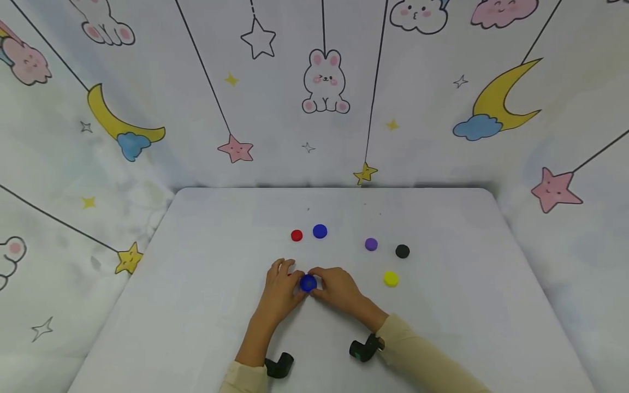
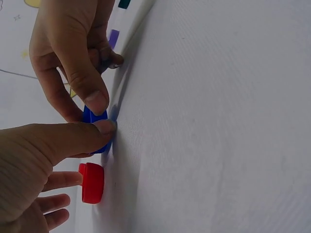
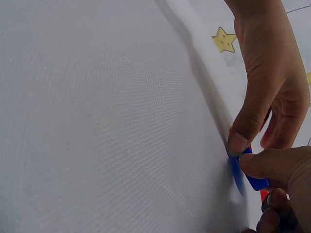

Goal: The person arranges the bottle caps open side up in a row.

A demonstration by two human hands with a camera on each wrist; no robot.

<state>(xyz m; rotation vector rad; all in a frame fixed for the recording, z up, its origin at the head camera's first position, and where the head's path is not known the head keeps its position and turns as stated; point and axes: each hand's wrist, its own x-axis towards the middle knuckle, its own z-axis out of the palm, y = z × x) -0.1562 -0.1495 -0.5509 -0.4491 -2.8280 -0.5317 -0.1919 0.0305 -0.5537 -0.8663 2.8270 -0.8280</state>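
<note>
Left wrist view, left hand (image 2: 31, 167) and right hand (image 2: 74, 41) pinching blue cap (image 2: 92, 116), red cap (image 2: 93, 183) (plain-sided) alongside

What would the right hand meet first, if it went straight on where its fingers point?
Past the blue cap it pinches, the right hand would probably meet the left hand, holding the cap's other side; the gap is unclear.

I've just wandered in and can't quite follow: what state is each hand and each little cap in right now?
Left hand, pinching the near blue cap
Right hand, pinching it too
Near blue cap, held between both hands
Near red cap, beside the left hand; touch unclear
Far red cap, flat, untouched
Far blue cap, flat, untouched
Purple cap, flat, untouched
Black cap, flat, untouched
Yellow cap, flat, untouched
</note>
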